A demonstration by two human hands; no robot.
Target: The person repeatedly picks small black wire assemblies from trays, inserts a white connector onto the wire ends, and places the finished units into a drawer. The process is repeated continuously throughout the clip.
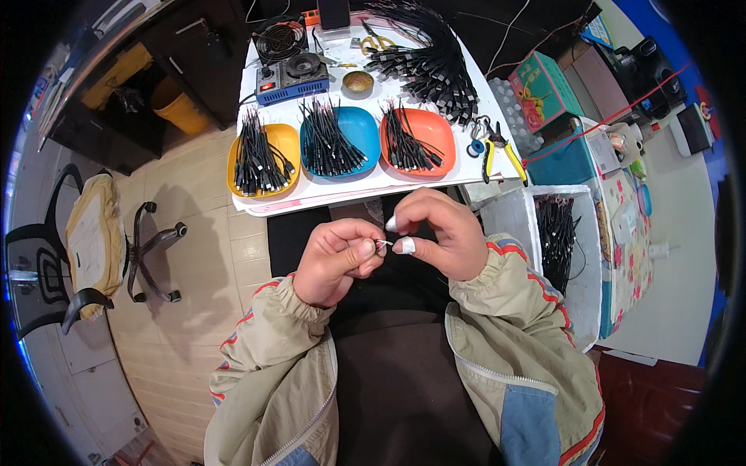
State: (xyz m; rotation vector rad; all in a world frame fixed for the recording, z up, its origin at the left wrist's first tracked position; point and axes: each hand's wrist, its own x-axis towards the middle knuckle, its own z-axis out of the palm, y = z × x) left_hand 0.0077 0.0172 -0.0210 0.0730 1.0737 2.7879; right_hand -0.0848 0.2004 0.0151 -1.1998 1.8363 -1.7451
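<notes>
My left hand (336, 258) is closed, pinching between thumb and forefinger a cable end with thin, light and reddish wires (383, 245) sticking out to the right. The rest of that cable is hidden by the hand or lost against my dark clothes. Close on the right, my right hand (447, 239) has its thumb and forefinger apart, both tips wrapped in white tape. Its thumb tip is right by the wire ends; whether they touch I cannot tell. Both hands are over my lap, in front of the white table (357, 183).
Black cables fill yellow (291, 132), blue (371, 128) and orange (443, 132) trays. Behind are a blue soldering device (291, 87), a small round tin (357, 82) and a big cable bundle (435, 62). Yellow-handled pliers (489, 159) lie right, above a foam box (589, 272) of cables. An office chair (93, 241) stands left.
</notes>
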